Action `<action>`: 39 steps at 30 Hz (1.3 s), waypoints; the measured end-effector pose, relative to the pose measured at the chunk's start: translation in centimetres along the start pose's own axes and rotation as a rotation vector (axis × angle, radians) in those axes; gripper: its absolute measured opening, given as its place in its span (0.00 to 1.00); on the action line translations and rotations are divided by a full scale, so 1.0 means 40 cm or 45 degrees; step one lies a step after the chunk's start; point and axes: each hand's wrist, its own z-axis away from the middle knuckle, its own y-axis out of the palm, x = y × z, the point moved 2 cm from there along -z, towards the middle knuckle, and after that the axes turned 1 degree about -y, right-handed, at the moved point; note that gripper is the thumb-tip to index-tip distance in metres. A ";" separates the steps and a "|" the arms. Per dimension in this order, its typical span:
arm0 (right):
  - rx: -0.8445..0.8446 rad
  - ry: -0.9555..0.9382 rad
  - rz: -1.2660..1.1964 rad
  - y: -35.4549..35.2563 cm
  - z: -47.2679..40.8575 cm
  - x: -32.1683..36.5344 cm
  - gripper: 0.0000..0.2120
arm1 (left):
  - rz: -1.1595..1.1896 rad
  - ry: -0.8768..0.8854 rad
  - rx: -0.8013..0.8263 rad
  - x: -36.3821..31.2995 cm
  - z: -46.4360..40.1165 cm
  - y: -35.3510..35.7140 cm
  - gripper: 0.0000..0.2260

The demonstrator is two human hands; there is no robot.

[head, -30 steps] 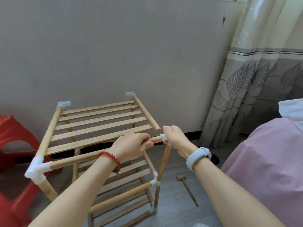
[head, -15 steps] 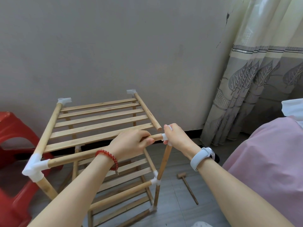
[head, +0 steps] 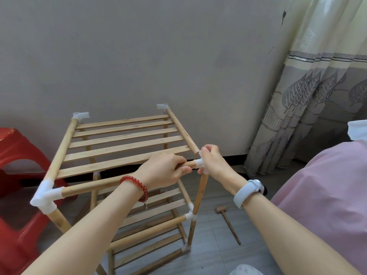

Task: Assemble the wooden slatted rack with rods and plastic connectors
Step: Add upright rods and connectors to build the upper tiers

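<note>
A wooden slatted rack (head: 123,143) stands on the floor, with rods joined by white plastic connectors. My left hand (head: 162,171) grips the front top rod (head: 95,185) near its right end. My right hand (head: 214,163) holds the white corner connector (head: 199,163) at the front right top, over the upright rod (head: 201,193). The right side rod (head: 181,130) ends just behind that connector; whether it sits inside is hidden by my fingers. Other connectors show at the front left corner (head: 46,197) and both back corners.
A red plastic stool (head: 17,175) stands to the left of the rack. A small wooden mallet (head: 228,221) lies on the grey floor at the right. A curtain (head: 317,96) hangs at the back right, and pink fabric (head: 327,195) fills the right edge.
The view has shifted slightly. Both hands stay on the front right corner, with my right hand's fingers a little higher over the connector.
</note>
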 end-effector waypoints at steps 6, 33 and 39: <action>0.157 0.093 -0.101 0.018 0.001 -0.001 0.25 | -0.046 0.036 -0.075 0.011 0.008 0.007 0.13; 0.600 0.337 -0.560 0.208 0.009 0.099 0.13 | -0.368 -0.474 -0.047 0.034 0.273 -0.031 0.16; 0.562 0.289 -0.438 0.220 0.002 0.114 0.13 | -0.371 -0.517 0.006 0.047 0.259 -0.033 0.12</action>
